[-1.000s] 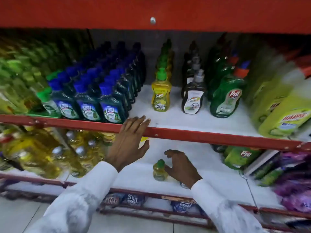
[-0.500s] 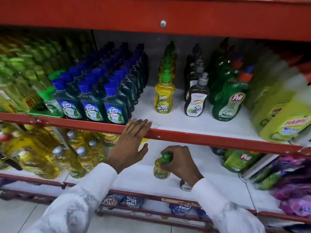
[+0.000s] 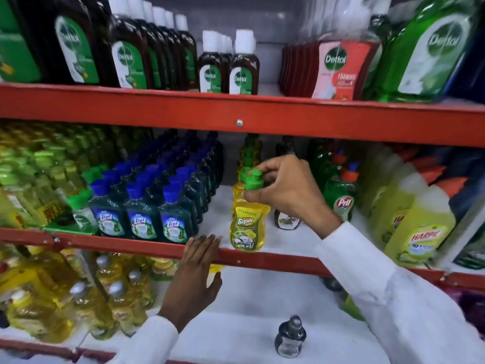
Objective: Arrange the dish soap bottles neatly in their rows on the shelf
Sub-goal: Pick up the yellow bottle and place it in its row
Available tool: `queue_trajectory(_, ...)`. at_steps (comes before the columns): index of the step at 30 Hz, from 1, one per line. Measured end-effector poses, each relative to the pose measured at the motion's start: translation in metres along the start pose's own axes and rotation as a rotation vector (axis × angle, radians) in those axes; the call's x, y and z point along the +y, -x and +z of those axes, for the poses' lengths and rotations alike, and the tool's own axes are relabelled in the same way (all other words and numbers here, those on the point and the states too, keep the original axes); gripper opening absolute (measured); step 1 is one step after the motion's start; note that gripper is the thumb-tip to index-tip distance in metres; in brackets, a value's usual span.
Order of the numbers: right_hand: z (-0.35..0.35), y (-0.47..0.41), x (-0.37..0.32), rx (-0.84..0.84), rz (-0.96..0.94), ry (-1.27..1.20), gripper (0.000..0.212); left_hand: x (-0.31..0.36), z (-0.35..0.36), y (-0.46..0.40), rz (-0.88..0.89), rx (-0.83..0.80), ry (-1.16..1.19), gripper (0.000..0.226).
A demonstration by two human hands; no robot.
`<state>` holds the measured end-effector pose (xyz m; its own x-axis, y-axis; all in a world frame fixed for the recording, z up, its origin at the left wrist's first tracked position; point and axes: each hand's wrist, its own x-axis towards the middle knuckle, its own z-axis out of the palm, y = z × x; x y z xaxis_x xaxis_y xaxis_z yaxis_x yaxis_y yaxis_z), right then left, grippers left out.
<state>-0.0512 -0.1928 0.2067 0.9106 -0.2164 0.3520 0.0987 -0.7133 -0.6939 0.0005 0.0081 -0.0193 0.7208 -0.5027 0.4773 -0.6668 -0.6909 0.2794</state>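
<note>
My right hand (image 3: 288,190) grips the green cap of a yellow Super dish soap bottle (image 3: 248,227) and holds it upright at the front edge of the middle shelf (image 3: 275,258), in front of the yellow bottle row (image 3: 248,156). A dark dish soap bottle (image 3: 287,220) stands just behind my wrist, partly hidden. My left hand (image 3: 196,277) rests flat on the red shelf edge with fingers spread, holding nothing. A small dark bottle (image 3: 290,334) stands alone on the lower shelf.
Blue-capped Lizol bottles (image 3: 141,216) fill rows on the left, green Pril bottles (image 3: 341,195) and yellow Harpic bottles (image 3: 420,227) stand on the right. Dettol bottles (image 3: 131,59) line the top shelf. Yellow oil bottles (image 3: 65,298) crowd the lower left.
My right hand lifted the yellow bottle from the lower shelf up to the middle shelf's front edge. The view tilted upward, showing the Dettol shelf. My left hand stayed on the red edge.
</note>
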Motion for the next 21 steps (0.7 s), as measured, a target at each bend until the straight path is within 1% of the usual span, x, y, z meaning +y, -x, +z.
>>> queue_trajectory(6,0.039,-0.028,0.015,-0.037,0.036,0.095,0.038,-0.001,0.002,0.002,-0.029,-0.013,0.000,0.076)
queue_trajectory(9,0.055,-0.034,0.024,-0.036,0.087,0.062,0.040,0.000,0.002,0.002,-0.030,-0.023,-0.019,0.075)
queue_trajectory(12,0.058,-0.036,0.029,-0.039,0.087,0.013,0.043,0.001,0.001,0.003,-0.033,-0.024,-0.045,0.076)
queue_trajectory(16,0.058,-0.032,0.040,-0.050,0.089,-0.038,0.064,0.008,0.002,0.003,-0.027,-0.016,-0.150,0.079)
queue_trajectory(18,0.053,-0.022,0.047,-0.023,0.046,-0.001,0.063,0.017,0.003,0.002,-0.034,-0.011,-0.193,0.078)
queue_trajectory(21,0.038,0.014,0.064,0.109,-0.080,0.072,0.052,0.038,0.010,0.000,0.010,-0.009,-0.216,0.074)
